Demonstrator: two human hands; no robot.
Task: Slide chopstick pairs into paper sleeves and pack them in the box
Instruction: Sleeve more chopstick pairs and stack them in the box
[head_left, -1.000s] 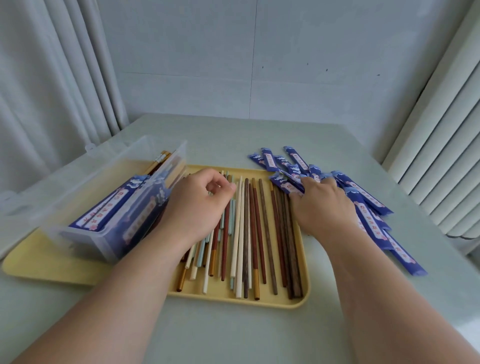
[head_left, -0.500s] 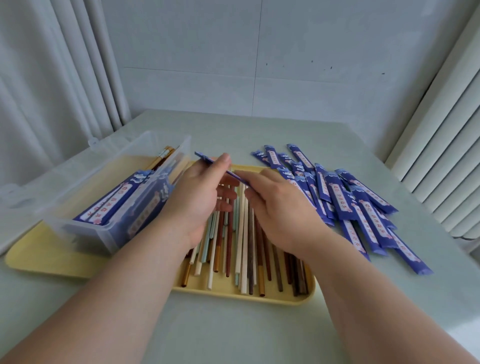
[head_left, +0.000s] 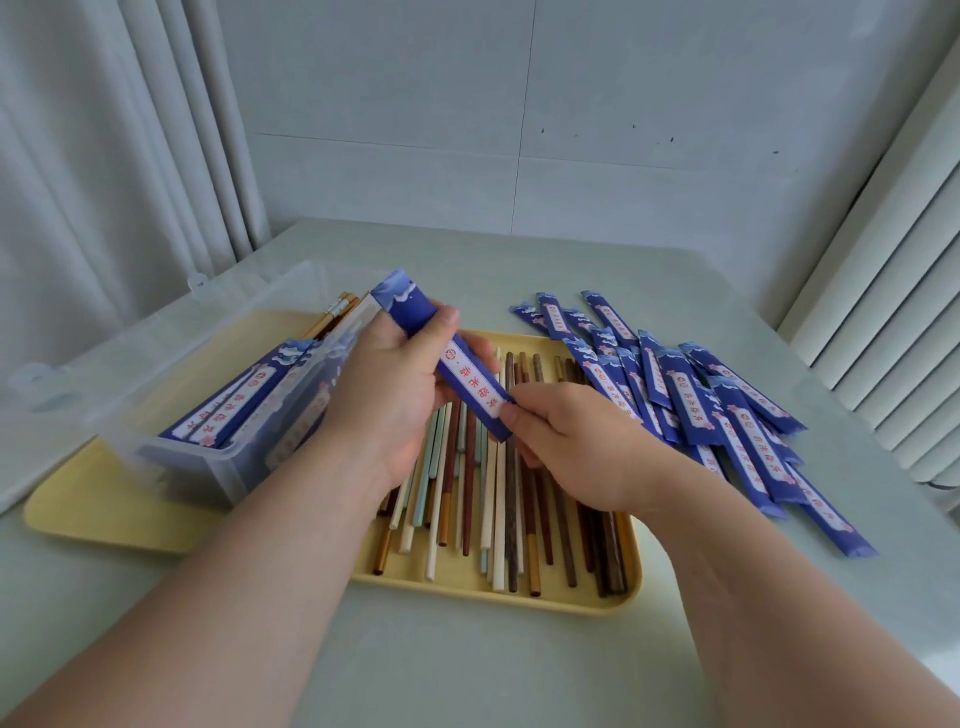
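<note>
chopsticks (head_left: 498, 493) lie loose in a mixed row on the yellow tray (head_left: 493, 597) at the centre of the frame, none of them sleeved or lifted. what has changed is the sleeve (head_left: 467, 374): a second ago the right hand (head_left: 576, 447) was down on the loose sleeves (head_left: 701, 405) at the right of the frame and the left hand (head_left: 384, 395) lay on the chopsticks. now both hands have come together above the tray with one blue sleeve raised between them. it slants from upper left to lower right, label up. the left hand grips its upper half, thumb on top and fingers curled beneath. the right hand pinches its lower end between thumb and fingertip. no chopstick shows in either hand. so a sleeve has been taken, and the filling itself looks not yet begun. the likely next steps are to open the sleeve's mouth and pick a matching pair from the tray. the clear box (head_left: 197, 467), at the left of the frame on the tray's left part, already holds packed sleeves (head_left: 228, 405), while many sleeves still wait on the tabletop (head_left: 467, 665), so the task seems partway through.
</note>
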